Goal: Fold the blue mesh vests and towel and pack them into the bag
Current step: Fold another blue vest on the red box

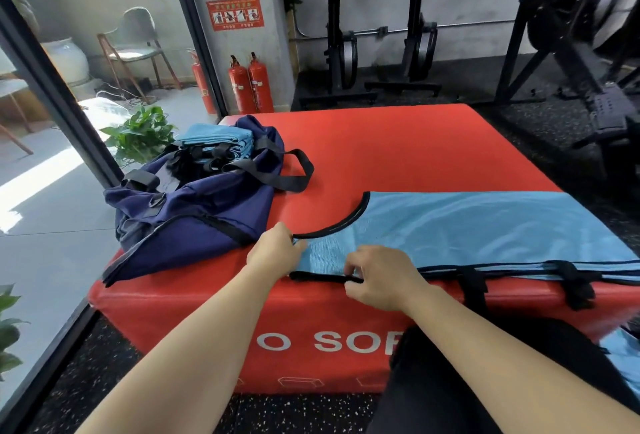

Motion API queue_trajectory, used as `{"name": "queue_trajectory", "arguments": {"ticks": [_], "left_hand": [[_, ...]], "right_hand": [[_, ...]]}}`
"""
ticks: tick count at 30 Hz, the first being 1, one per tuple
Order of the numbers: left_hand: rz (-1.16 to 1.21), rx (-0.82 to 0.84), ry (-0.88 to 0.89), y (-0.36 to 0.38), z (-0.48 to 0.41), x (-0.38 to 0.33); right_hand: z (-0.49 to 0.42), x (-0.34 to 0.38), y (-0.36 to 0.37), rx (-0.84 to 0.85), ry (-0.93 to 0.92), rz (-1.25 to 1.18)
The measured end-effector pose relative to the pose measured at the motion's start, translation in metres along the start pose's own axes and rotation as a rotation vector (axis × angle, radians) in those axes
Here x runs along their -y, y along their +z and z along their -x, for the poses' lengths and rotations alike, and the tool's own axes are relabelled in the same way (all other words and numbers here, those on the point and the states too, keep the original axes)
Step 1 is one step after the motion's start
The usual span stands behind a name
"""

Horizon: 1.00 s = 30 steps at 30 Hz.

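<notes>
A light blue mesh vest [485, 225] with black trim lies flat on the red foam box [398, 149], reaching off to the right. My left hand [273, 248] pinches the vest's left corner by the curved black armhole edge. My right hand [381, 277] pinches the black trim along the vest's near edge. A navy duffel bag [194, 211] sits open on the box's left side. Folded blue cloth [218, 137] and black straps lie in the bag's opening.
A glass wall with a dark frame [62, 97] runs along the left, with a potted plant [138, 135] behind it. Red fire extinguishers [251, 85] stand beyond the box. Black gym machines [581, 52] fill the back and right. More blue fabric [627, 354] hangs at the lower right.
</notes>
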<state>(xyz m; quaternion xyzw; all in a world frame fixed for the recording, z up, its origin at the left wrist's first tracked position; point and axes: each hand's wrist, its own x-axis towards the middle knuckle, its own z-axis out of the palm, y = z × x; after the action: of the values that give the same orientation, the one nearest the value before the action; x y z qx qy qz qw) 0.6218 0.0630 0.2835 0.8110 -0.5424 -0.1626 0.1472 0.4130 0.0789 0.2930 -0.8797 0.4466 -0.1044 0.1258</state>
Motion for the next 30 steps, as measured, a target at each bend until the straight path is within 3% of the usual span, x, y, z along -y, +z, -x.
{"name": "queue_trajectory", "arguments": {"ticks": [3,6,9,15,18,24,30], "left_hand": [[-0.025,-0.014,0.001,-0.002,-0.002,0.0],[-0.085,0.021,-0.02,-0.009,-0.002,-0.005],[-0.036,0.058,-0.042,-0.009,-0.003,-0.013],[0.368,-0.038,-0.003,-0.012,0.003,-0.027],[0.257,-0.022,0.031,-0.01,0.006,-0.024],[-0.252,-0.072,0.074,-0.012,0.01,-0.006],[-0.481,-0.173,0.118,-0.015,0.014,0.006]], "right_hand": [[0.0,-0.004,-0.005,-0.104,0.171,-0.179],[-0.015,-0.013,-0.008,-0.228,0.248,-0.145],[-0.029,-0.017,-0.001,-0.072,0.21,-0.003],[-0.04,-0.01,0.015,0.167,0.196,0.24],[-0.04,-0.008,0.017,0.212,0.204,0.266],[-0.039,0.006,0.026,0.266,0.181,0.23],[-0.045,0.019,0.028,0.27,0.198,0.05]]}}
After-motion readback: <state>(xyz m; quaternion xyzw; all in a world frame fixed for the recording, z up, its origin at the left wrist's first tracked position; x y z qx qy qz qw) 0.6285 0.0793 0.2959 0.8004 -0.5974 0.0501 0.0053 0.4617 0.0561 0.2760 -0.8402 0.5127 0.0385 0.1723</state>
